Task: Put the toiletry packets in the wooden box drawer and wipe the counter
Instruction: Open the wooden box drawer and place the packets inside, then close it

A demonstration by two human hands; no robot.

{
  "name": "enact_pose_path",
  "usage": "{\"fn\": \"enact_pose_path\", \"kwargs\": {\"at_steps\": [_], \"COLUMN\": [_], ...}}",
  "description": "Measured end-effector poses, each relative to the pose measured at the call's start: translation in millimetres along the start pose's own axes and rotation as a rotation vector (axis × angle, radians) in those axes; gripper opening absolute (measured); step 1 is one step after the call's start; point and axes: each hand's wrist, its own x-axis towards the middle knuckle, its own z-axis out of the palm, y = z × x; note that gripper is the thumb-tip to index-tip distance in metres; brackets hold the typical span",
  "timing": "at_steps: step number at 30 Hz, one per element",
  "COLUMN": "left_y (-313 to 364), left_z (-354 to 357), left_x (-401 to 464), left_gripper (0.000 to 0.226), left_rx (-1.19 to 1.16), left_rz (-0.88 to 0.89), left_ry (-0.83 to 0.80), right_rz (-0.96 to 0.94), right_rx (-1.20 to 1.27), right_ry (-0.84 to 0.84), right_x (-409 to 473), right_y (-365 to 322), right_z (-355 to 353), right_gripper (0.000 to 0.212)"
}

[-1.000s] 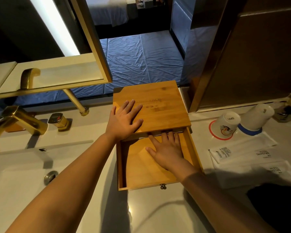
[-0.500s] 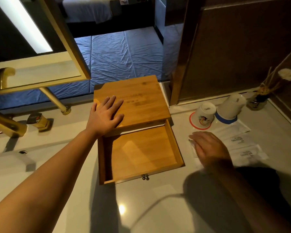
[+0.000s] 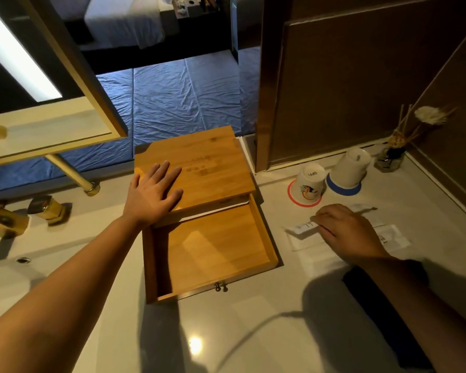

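Note:
A wooden box (image 3: 199, 162) stands on the white counter (image 3: 253, 332) with its drawer (image 3: 215, 251) pulled out toward me, and what I see of the drawer is bare. My left hand (image 3: 152, 193) lies flat on the box lid, fingers spread. White toiletry packets (image 3: 393, 238) lie on the counter right of the drawer. My right hand (image 3: 347, 232) rests over them, its fingers closing on the end of one packet (image 3: 303, 227). The hand hides how firm the hold is.
Two upside-down cups (image 3: 310, 184) (image 3: 351, 168) stand behind the packets, with a reed diffuser jar (image 3: 390, 157) in the back right corner. A gold tap (image 3: 3, 216) and sink basin are at the left. A dark cloth (image 3: 382, 313) lies under my right forearm.
My right hand left the drawer, moved right to the packets, and now has its fingers on one. My left hand stayed on the lid. The view shifted right.

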Motion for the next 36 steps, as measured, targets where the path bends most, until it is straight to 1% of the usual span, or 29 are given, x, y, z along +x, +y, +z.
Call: {"fn": "enact_pose_path", "kwargs": {"at_steps": [2,3,4,6,8,11,15,16,17,18,20,21,24,25,27,29,30,31,33,35,36], "left_y": [0.1,0.1,0.3,0.3,0.5,0.6,1.3,1.3,1.2,0.9,0.9,0.9,1.0,1.2,1.8,2.6,3.2,3.9,4.5,2.5,1.3], "left_z": [0.2,0.3,0.5,0.5,0.6,0.4,0.3,0.3,0.5,0.8,1.0,1.1,2.4,2.6,1.9,-0.3,-0.9,-1.4,-2.9,-4.1,-4.5], "left_x": [0.1,0.2,0.2,0.0,-0.5,-1.2,-1.1,-1.1,-1.0,-1.1,-1.1,-0.9,-0.7,-0.8,-0.7,-0.5,-0.7,-1.1,-2.4,-3.6,-3.4], "left_gripper": [0.061,0.061,0.062,0.062,0.063,0.062,0.061,0.061,0.061,0.061,0.061,0.060,0.059,0.059,0.060,0.060,0.060,0.061,0.063,0.073,0.080], "left_rx": [0.004,0.004,0.004,0.007,0.006,-0.004,-0.011,-0.010,-0.010,-0.012,-0.020,-0.022,-0.022,-0.022,-0.025,-0.030,-0.032,-0.035,-0.054,-0.075,-0.045], "left_rz": [-0.001,-0.002,-0.002,-0.002,-0.001,-0.006,0.000,0.003,0.005,0.006,0.007,0.007,-0.002,-0.007,-0.014,-0.020,-0.020,-0.016,0.000,0.023,0.042], "left_ry": [0.000,-0.001,-0.002,-0.001,0.003,0.006,0.022,0.023,0.022,0.022,0.026,0.029,0.031,0.031,0.030,0.024,0.022,0.025,0.044,0.030,0.010], "right_rz": [-0.034,-0.041,-0.013,0.147,0.261,0.316,0.466,0.495,0.499,0.466,0.296,0.193,-0.035,-0.065,-0.045,0.023,0.038,0.026,-0.078,-0.206,-0.251], "right_rx": [0.056,0.124,0.241,0.575,0.872,1.193,1.602,1.671,1.694,1.649,1.473,1.404,1.342,1.379,1.542,1.686,1.687,1.635,1.413,1.149,1.041], "right_ry": [0.147,0.237,0.318,0.399,0.401,0.375,0.208,0.170,0.151,0.151,0.159,0.155,0.167,0.182,0.179,0.117,0.070,0.018,-0.087,-0.204,-0.261], "right_x": [0.9,2.7,5.4,13.8,22.9,36.3,45.3,45.7,45.9,47.5,53.8,58.5,74.5,79.4,88.3,95.9,99.3,102.7,109.1,115.6,118.9], "right_y": [-15.3,-24.6,-34.5,-53.4,-68.0,-81.1,-96.4,-100.8,-105.2,-109.2,-120.9,-129.3,-156.7,-163.9,-172.7,-174.5,-174.5,-174.5,-173.8,-174.3,-175.5], "right_z": [-16.5,-25.2,-35.2,-57.4,-74.1,-87.1,-73.0,-69.4,-67.2,-65.9,-69.9,-74.4,-85.9,-89.0,-93.2,-91.8,-90.0,-87.6,-79.6,-72.6,-68.3], "right_gripper": [0.027,0.027,0.027,0.027,0.023,0.024,0.021,0.023,0.025,0.024,0.022,0.024,0.032,0.032,0.028,0.025,0.025,0.025,0.028,0.030,0.030]}}
